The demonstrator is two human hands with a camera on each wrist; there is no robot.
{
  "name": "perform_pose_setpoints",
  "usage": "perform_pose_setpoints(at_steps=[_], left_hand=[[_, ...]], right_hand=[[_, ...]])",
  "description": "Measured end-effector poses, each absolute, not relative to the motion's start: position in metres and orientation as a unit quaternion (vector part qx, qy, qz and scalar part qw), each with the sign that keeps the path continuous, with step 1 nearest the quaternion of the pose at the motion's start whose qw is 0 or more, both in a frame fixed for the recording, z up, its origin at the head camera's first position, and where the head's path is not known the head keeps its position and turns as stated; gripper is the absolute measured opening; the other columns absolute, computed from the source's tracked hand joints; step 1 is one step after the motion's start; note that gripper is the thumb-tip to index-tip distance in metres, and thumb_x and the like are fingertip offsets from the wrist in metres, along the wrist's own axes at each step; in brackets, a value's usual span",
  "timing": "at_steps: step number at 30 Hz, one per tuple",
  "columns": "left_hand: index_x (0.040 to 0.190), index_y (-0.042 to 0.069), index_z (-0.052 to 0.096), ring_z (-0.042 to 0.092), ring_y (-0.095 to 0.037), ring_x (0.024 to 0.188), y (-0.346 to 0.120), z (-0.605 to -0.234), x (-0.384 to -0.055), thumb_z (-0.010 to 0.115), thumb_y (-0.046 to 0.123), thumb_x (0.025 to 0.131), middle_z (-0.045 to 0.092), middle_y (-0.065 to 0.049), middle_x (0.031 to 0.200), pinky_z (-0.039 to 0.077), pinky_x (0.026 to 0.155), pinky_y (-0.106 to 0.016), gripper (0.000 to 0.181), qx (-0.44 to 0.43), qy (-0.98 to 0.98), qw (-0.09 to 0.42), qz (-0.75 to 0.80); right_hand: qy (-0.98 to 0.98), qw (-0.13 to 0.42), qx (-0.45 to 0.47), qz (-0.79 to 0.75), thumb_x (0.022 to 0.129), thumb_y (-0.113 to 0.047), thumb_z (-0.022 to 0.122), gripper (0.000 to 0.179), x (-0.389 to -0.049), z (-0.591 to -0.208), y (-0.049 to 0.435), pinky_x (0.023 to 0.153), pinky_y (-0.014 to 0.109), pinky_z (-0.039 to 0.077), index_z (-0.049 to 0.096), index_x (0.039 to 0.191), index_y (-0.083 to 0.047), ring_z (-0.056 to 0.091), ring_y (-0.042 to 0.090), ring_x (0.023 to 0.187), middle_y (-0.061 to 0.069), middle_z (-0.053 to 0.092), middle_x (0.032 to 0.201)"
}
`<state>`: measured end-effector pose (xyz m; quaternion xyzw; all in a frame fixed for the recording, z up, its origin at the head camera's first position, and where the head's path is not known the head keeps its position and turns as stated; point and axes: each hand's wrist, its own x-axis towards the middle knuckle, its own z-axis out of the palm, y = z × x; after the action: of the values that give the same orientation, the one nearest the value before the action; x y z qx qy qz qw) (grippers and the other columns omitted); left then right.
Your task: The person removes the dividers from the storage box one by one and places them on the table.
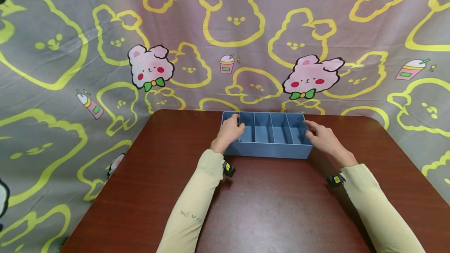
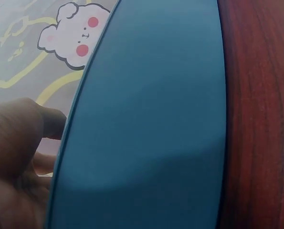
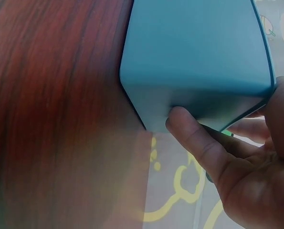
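Observation:
A blue plastic organizer box (image 1: pixel 267 150) with several compartments in a row sits toward the far side of the table. My left hand (image 1: pixel 229 131) is over its left end, with thumb and forefinger bent around the top of the leftmost divider (image 1: pixel 239 138); the exact contact is partly hidden. In the left wrist view the box's long front wall (image 2: pixel 146 105) covers most of that hand's fingers. At the right end, my right hand (image 1: pixel 323 139) grips the box: one finger (image 3: pixel 192 131) presses the outer end wall, while others are at the rim.
The brown wooden table (image 1: pixel 281 206) extends in front of the box and to both sides. A patterned curtain (image 1: pixel 246 85) with bears and rabbits hangs close behind the table's far edge and along its sides. Both wrists wear small black cameras (image 1: pixel 229 169).

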<state>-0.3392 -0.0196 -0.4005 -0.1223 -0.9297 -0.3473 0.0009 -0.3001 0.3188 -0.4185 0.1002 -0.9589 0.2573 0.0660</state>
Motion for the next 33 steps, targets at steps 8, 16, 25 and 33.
perform_pose_setpoints(at_steps=[8,16,25,33], left_hand=[[0.151,0.008,0.034,0.048,-0.013,0.045,-0.0191,-0.4026,-0.3408,0.049,0.029,0.101,0.058,-0.003,0.064,0.043,0.054,-0.029,0.056,-0.113,-0.931,-0.026,-0.346],[0.153,0.009,0.031,0.042,-0.014,0.041,-0.0184,-0.4065,-0.3428,0.053,0.027,0.100,0.059,-0.006,0.070,0.041,0.050,-0.029,0.060,-0.095,-0.933,-0.056,-0.341],[0.154,0.010,0.029,0.051,-0.015,0.052,-0.0168,-0.4100,-0.3418,0.055,0.029,0.099,0.063,-0.010,0.102,0.045,0.065,-0.034,0.064,-0.092,-0.945,-0.046,-0.311],[0.157,0.013,0.022,0.040,-0.016,0.045,-0.0164,-0.4086,-0.3426,0.051,0.027,0.101,0.063,-0.012,0.104,0.041,0.054,-0.033,0.064,-0.082,-0.944,-0.078,-0.309]], right_hand=[[-0.961,0.066,0.099,0.251,0.100,-0.019,0.046,0.047,-0.3001,-0.4193,0.3189,0.062,0.033,0.037,0.044,0.145,-0.003,0.049,0.019,0.063,0.014,0.065,0.097],[-0.960,0.072,0.101,0.250,0.100,-0.019,0.047,0.047,-0.3002,-0.4198,0.3187,0.063,0.033,0.039,0.044,0.144,-0.002,0.051,0.020,0.066,0.018,0.067,0.105],[-0.960,0.070,0.101,0.253,0.100,-0.019,0.046,0.047,-0.3005,-0.4209,0.3190,0.061,0.033,0.038,0.044,0.145,-0.003,0.051,0.020,0.066,0.017,0.066,0.103],[-0.959,0.068,0.098,0.258,0.100,-0.018,0.047,0.047,-0.3003,-0.4218,0.3190,0.056,0.033,0.035,0.043,0.145,-0.004,0.044,0.018,0.058,0.006,0.052,0.075]])
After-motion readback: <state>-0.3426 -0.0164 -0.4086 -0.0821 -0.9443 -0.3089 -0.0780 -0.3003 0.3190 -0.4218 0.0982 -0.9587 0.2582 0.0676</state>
